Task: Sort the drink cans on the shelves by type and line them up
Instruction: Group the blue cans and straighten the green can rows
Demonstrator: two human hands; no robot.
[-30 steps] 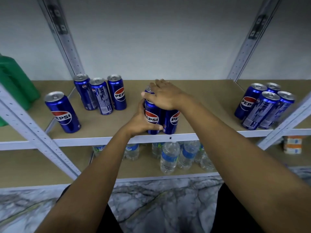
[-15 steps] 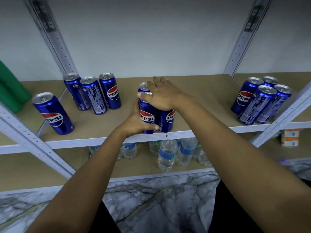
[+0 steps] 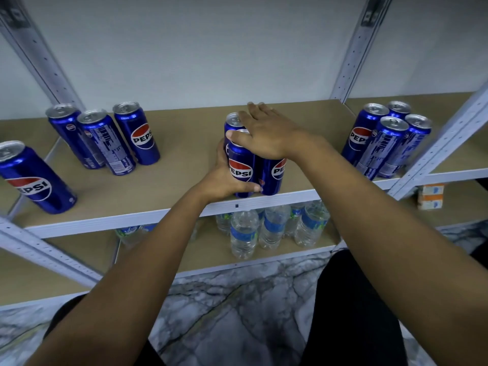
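A tight cluster of blue Pepsi cans (image 3: 240,165) stands near the front edge of the brown shelf (image 3: 184,154). My left hand (image 3: 224,178) grips the front left can from the side and below, thumb across its base. My right hand (image 3: 266,133) lies flat over the can tops with fingers straight. Three more Pepsi cans (image 3: 105,136) stand at the shelf's back left. A single can (image 3: 34,178) stands on the far left. Several cans (image 3: 383,143) are grouped on the right by the upright.
Grey metal uprights (image 3: 449,138) frame the shelf on both sides. Several water bottles (image 3: 264,228) stand on the lower shelf (image 3: 211,252). Small orange and white boxes (image 3: 430,196) sit at the lower right. The floor below is marble.
Both hands stay on the middle cluster of cans. The view has tilted slightly, so the shelf sits a little higher in the picture and the green object at the left is out of sight.
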